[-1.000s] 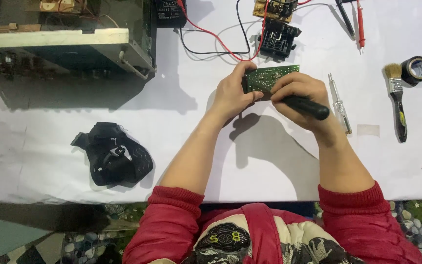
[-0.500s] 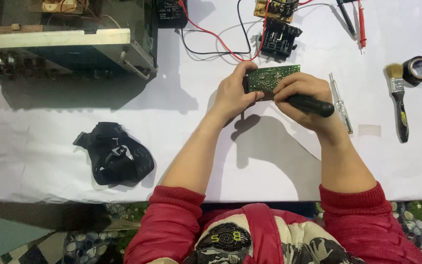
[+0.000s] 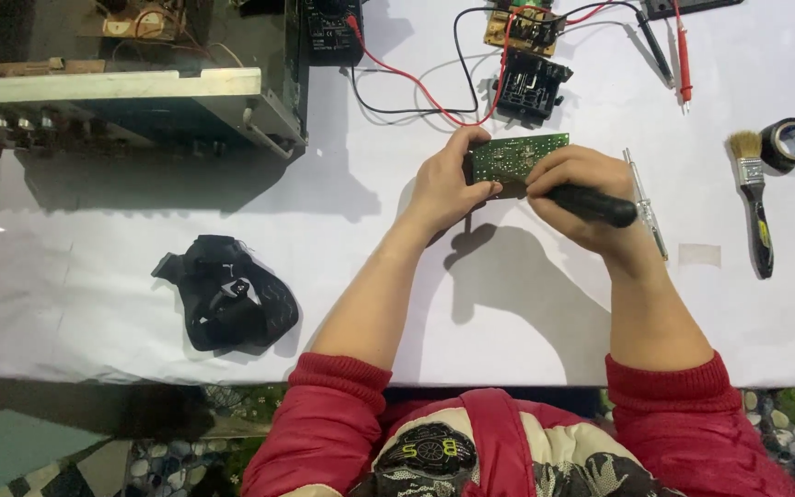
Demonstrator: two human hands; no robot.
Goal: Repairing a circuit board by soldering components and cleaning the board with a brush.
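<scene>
**Circuit board held steady under a black-handled tool**

Little has changed over the last second: the green circuit board [image 3: 517, 156] is kept in the same spot, raised just above the white-covered table [image 3: 94, 304], near the middle of its far edge, and only the slightest shift of the hands is seen. The work on the board is judged to be in progress rather than ending.

The board's left end is clamped by the left hand [image 3: 443, 189]. The right hand [image 3: 581, 198] is closed around a black-handled tool [image 3: 595, 204], which is laid against the board's near edge.

The tool's tip is hidden behind the fingers, so its kind cannot be told. A slim screwdriver [image 3: 646, 204] lies just beside the right hand. The open metal chassis [image 3: 140, 101] at the far left corner is cut off by the frame, and the black pouch [image 3: 227, 293] near the near edge is hard to make out.
</scene>
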